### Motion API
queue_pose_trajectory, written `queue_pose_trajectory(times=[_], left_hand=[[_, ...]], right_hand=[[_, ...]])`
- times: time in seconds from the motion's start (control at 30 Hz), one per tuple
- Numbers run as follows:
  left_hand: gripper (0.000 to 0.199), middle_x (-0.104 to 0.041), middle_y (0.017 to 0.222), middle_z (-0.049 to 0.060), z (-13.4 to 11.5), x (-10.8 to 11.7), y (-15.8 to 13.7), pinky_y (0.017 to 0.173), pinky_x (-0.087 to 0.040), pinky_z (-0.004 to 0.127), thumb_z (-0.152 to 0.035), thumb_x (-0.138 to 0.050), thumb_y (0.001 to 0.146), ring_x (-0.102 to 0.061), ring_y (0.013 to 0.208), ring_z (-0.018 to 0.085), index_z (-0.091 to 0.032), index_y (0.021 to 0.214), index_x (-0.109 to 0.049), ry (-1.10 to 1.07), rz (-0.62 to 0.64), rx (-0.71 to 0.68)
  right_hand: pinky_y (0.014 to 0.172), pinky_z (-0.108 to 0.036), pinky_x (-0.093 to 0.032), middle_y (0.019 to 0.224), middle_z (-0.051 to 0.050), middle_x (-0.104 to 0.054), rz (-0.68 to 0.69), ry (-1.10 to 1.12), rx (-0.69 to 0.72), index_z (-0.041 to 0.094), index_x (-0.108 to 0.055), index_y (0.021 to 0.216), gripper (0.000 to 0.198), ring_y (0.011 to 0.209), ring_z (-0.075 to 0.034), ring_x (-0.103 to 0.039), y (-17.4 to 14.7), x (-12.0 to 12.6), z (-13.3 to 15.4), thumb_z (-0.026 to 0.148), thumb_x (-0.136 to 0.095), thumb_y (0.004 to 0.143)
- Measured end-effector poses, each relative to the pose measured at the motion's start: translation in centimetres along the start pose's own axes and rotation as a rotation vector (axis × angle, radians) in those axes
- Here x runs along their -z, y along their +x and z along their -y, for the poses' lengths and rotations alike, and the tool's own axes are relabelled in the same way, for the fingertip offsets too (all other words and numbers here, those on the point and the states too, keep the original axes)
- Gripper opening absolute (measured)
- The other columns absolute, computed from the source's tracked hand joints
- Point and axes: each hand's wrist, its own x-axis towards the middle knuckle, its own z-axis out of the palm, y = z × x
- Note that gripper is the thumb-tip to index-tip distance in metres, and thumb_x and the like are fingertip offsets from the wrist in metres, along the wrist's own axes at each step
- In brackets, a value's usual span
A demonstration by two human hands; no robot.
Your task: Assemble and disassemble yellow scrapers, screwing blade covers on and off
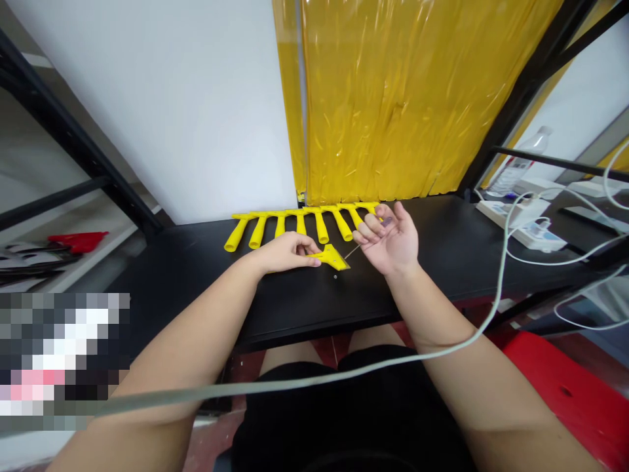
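My left hand grips a yellow scraper by its handle, low over the black tabletop, its wide head pointing right. My right hand is turned palm up, with curled fingers around a screwdriver whose thin metal shaft slants down to the scraper's head. Most of the screwdriver's handle is hidden by the fingers; a dark purplish bit shows. A tiny metal piece, perhaps a screw or nut, lies just in front of the scraper. Behind both hands, several similar yellow scrapers stand in a row, handles toward me.
A pale cable hangs across the view in front of my forearms. At right are a white power strip and a plastic bottle. Yellow film and a white panel back the table. A red stool stands lower right.
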Motion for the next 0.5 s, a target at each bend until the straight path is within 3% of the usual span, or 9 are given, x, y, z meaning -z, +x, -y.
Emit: queue_pose_trajectory(times=[0.13, 0.23, 0.3, 0.37, 0.5], left_hand=[[0.041, -0.071, 0.081, 0.003, -0.2, 0.3, -0.3, 0.064, -0.044, 0.027, -0.052, -0.080, 0.083, -0.059, 0.070, 0.014, -0.019, 0.109, -0.080, -0.013, -0.006, -0.012], [0.043, -0.070, 0.083, 0.003, -0.1, 0.2, -0.3, 0.065, -0.045, 0.028, -0.051, -0.083, 0.079, -0.060, 0.074, 0.016, -0.019, 0.107, -0.079, -0.004, -0.033, -0.030], [0.043, -0.069, 0.083, 0.003, -0.1, 0.1, -0.2, 0.066, -0.046, 0.028, -0.051, -0.085, 0.077, -0.060, 0.075, 0.016, -0.018, 0.105, -0.079, -0.015, -0.047, -0.049], [0.042, -0.068, 0.082, 0.002, 0.0, 0.0, -0.2, 0.067, -0.047, 0.028, -0.049, -0.085, 0.077, -0.061, 0.075, 0.016, -0.017, 0.103, -0.078, -0.022, -0.055, -0.071], [0.039, -0.068, 0.085, 0.003, -0.1, -0.2, -0.1, 0.069, -0.047, 0.029, -0.048, -0.086, 0.077, -0.061, 0.076, 0.016, -0.017, 0.099, -0.077, -0.021, -0.068, -0.104]], right_hand=[[0.043, -0.023, -0.021, 0.057, 0.009, -0.030, -0.214, -0.139, 0.039, 0.024, -0.045, 0.075, 0.031, 0.044, -0.009, -0.022, 0.8, 1.2, -0.8, 0.045, -0.065, 0.088], [0.044, -0.024, -0.023, 0.060, 0.006, -0.047, -0.322, -0.563, -0.024, 0.023, -0.053, 0.075, 0.022, 0.046, -0.009, -0.033, 1.2, 1.9, -2.0, 0.037, -0.069, 0.083], [0.050, -0.024, -0.035, 0.068, 0.001, -0.060, -0.281, -0.874, -0.046, 0.021, -0.058, 0.073, 0.018, 0.055, -0.011, -0.048, 1.2, 2.2, -2.8, 0.032, -0.072, 0.080], [0.056, -0.026, -0.042, 0.074, -0.002, -0.067, -0.208, -1.041, -0.103, 0.020, -0.061, 0.073, 0.017, 0.061, -0.013, -0.056, 1.0, 2.3, -3.2, 0.029, -0.073, 0.080], [0.055, -0.026, -0.050, 0.074, -0.002, -0.069, -0.130, -0.941, -0.340, 0.020, -0.058, 0.077, 0.015, 0.056, -0.014, -0.063, 0.6, 1.9, -3.4, 0.017, -0.072, 0.081]])
